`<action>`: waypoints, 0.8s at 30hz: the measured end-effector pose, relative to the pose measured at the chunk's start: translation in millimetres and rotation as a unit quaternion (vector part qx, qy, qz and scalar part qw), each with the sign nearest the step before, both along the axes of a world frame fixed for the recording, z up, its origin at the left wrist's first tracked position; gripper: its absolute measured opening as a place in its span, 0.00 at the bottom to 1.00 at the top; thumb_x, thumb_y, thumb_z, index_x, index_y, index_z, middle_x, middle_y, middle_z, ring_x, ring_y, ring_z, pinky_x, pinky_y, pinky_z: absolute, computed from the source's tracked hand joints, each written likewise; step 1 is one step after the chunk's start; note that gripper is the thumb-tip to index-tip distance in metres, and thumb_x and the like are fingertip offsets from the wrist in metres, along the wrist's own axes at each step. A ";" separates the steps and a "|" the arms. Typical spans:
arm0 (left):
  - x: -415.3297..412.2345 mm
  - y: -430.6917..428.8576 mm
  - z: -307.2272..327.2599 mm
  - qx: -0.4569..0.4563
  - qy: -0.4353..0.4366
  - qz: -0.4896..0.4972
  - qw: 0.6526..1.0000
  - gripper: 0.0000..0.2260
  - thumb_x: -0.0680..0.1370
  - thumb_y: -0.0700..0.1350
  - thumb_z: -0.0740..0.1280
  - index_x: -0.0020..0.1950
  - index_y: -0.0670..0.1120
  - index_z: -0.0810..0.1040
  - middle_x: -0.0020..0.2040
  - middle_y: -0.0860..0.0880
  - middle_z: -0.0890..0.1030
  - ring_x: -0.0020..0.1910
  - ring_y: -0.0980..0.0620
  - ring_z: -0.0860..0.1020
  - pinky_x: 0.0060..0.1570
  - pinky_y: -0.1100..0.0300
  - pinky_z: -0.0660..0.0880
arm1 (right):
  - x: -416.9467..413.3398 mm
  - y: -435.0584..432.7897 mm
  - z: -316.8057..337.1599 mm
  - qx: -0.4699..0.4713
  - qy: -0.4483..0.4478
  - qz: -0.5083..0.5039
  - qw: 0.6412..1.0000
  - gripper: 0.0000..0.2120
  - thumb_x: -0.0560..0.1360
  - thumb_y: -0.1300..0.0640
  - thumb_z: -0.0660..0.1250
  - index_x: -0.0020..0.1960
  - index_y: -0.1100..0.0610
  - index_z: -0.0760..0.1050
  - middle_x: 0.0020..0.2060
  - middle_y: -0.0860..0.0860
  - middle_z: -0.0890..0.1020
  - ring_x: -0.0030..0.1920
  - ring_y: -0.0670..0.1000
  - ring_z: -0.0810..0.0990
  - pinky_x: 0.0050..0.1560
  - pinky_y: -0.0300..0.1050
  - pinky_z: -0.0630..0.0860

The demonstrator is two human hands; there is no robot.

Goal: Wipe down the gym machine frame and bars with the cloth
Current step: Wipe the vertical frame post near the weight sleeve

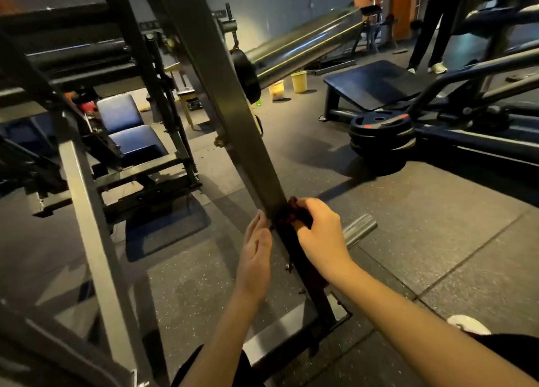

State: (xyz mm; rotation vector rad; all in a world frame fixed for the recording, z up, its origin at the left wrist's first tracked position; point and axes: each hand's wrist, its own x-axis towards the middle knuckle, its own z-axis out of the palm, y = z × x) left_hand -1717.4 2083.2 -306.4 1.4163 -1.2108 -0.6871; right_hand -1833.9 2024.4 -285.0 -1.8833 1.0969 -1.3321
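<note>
Cloth [292,215], dark red, sits bunched against the slanted frame bar [233,109] low near its foot, gripped by the curled fingers of the right hand [320,235]. The left hand [256,249] lies flat against the bar's opposite side, fingers straight.

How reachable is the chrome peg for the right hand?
Probably yes: the right hand grips the cloth against the slanted frame bar, and the chrome peg juts out just beside it, nothing between.

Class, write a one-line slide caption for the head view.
Right hand holds a cloth against the slanted bar; left hand touches its other side.
</note>
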 end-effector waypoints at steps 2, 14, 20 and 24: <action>-3.2 0.2 -1.3 0.001 0.001 0.023 1.000 0.13 0.80 0.58 0.51 0.64 0.69 0.63 0.75 0.59 0.62 0.71 0.65 0.62 0.67 0.70 0.61 | -3.2 -4.2 -4.5 0.030 -0.024 0.022 0.999 0.15 0.75 0.69 0.65 0.59 0.58 0.77 0.50 0.45 0.77 0.53 0.41 0.74 0.50 0.18 0.65; -31.5 5.0 20.0 0.051 0.026 0.127 0.990 0.24 0.76 0.60 0.50 0.71 0.58 0.67 0.69 0.57 0.72 0.70 0.59 0.68 0.64 0.67 0.63 | -27.7 -44.0 16.4 0.173 -0.017 0.233 0.957 0.18 0.76 0.68 0.65 0.61 0.52 0.78 0.46 0.36 0.78 0.44 0.27 0.75 0.51 0.20 0.70; -58.5 3.7 31.3 0.036 -0.067 0.220 0.972 0.15 0.79 0.55 0.54 0.66 0.66 0.62 0.67 0.68 0.65 0.63 0.79 0.61 0.60 0.78 0.61 | -34.3 -73.2 22.8 0.191 -0.142 0.287 0.928 0.16 0.74 0.69 0.68 0.50 0.47 0.80 0.45 0.44 0.85 0.50 0.40 0.82 0.53 0.34 0.77; -75.5 -2.6 34.2 -0.031 -0.323 0.326 0.888 0.25 0.81 0.52 0.55 0.76 0.59 0.49 0.74 0.74 0.42 0.73 0.73 0.44 0.70 0.74 0.43 | -18.9 -74.4 27.8 0.153 -0.163 0.324 0.919 0.15 0.78 0.65 0.64 0.58 0.47 0.77 0.53 0.43 0.82 0.56 0.40 0.79 0.58 0.37 0.76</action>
